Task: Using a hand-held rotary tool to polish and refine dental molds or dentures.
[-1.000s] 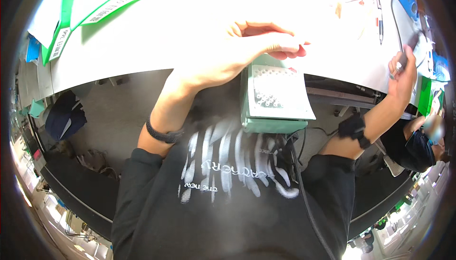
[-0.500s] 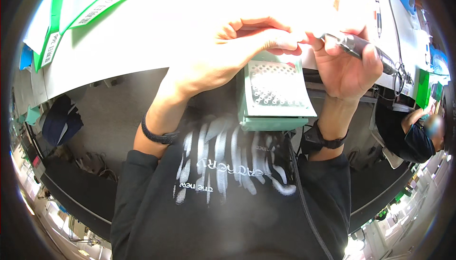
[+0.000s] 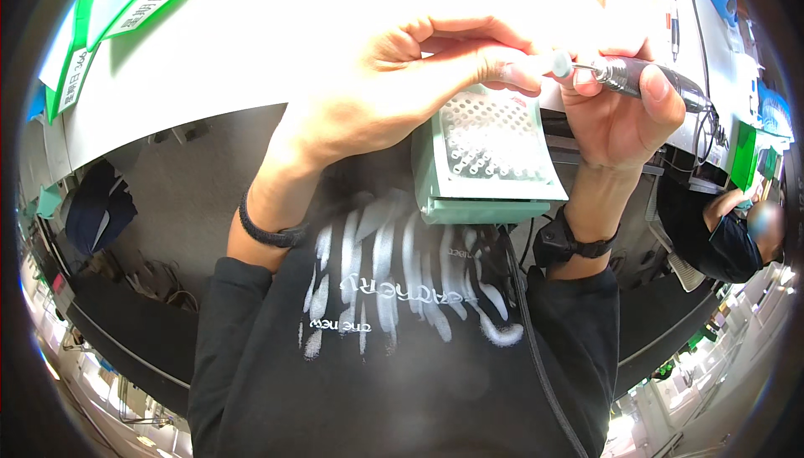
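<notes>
Head view. The right hand (image 3: 624, 115) grips a slim dark rotary handpiece (image 3: 649, 81) pen-fashion, its small pale bit (image 3: 561, 63) touching the fingertips (image 3: 511, 73) of the left hand (image 3: 394, 98), which are pinched shut — on what cannot be told, as the workpiece is hidden or too small. Both hands hover just above a pale green perforated dust box (image 3: 486, 161) at the edge of the white tabletop (image 3: 251, 64). The handpiece appears light, rigid and smooth; it is best held near the nose, with the trailing cord (image 3: 712, 110) left slack. The bit is likely fragile.

Compared with half a second ago, the tool tip has closed onto the left fingertips — a second ago the right hand was well apart, out at the right rim.
</notes>
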{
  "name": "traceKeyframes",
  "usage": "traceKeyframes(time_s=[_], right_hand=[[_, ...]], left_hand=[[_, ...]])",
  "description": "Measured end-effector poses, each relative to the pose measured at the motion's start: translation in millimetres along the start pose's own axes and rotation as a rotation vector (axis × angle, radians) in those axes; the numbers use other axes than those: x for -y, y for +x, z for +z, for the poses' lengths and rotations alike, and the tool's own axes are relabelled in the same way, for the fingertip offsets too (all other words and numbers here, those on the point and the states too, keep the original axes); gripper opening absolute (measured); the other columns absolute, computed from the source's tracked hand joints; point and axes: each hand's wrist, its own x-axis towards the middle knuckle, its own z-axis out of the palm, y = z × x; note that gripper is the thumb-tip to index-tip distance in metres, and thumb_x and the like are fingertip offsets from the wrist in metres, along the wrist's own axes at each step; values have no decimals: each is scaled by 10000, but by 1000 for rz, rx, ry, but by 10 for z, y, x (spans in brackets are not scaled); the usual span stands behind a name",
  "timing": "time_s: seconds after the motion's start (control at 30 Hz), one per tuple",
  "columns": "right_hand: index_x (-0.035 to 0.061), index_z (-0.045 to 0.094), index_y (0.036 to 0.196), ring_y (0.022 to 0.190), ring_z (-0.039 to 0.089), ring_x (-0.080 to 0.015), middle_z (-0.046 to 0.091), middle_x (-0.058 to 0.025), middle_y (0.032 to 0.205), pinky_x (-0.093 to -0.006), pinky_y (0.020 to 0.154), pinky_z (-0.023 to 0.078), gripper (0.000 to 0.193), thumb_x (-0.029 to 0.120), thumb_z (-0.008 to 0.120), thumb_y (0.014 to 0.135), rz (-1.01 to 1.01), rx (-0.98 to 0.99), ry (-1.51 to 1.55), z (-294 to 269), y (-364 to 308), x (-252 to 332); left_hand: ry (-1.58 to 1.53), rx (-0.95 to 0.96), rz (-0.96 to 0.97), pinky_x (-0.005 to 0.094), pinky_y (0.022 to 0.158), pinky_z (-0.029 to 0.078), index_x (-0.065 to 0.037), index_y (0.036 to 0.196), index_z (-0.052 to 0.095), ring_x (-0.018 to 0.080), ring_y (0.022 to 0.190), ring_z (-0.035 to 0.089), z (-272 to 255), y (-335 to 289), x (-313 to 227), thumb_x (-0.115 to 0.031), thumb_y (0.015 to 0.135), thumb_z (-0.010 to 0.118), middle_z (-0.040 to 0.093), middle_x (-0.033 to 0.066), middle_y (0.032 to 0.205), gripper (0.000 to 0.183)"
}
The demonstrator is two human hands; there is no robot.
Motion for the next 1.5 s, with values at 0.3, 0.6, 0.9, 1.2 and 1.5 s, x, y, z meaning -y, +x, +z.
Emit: traceKeyframes(time_s=[0.3,0.6,0.9,1.2,1.5], right_hand=[[-63,515,1036,816,673,-345,629,-236,967,-495,825,535,289,150,526,841,21,4,-5,-8,16,-7],[-59,516,1039,800,681,-321,639,-228,950,-451,806,551,307,171,533,836,34,-9,19,19,40,-11],[-67,511,1046,777,681,-315,638,-225,952,-427,780,557,317,168,534,835,15,-53,-33,10,10,-22],[-72,517,1033,785,681,-323,634,-225,950,-415,781,558,295,148,525,837,31,-48,-26,31,19,-16],[-73,522,1025,772,675,-320,639,-228,931,-435,786,556,299,166,529,846,26,-17,-48,23,37,-21]], left_hand=[[-85,3,12,323,840,546,41,1030,602,218,907,674,-16,-13,45,-14,906,568,677,122,919,140],[-49,-5,4,327,818,558,40,1014,611,223,884,681,-22,-15,24,-6,899,572,678,123,905,131],[-38,-9,34,323,812,560,40,1012,615,217,881,681,-18,-22,46,-6,899,572,679,123,901,130],[-41,-11,36,327,823,556,35,1014,609,221,889,679,-20,-34,43,-2,907,558,677,121,900,124],[-13,-3,43,324,832,549,37,1011,607,212,888,677,-19,-48,30,-5,903,565,675,116,903,123]])
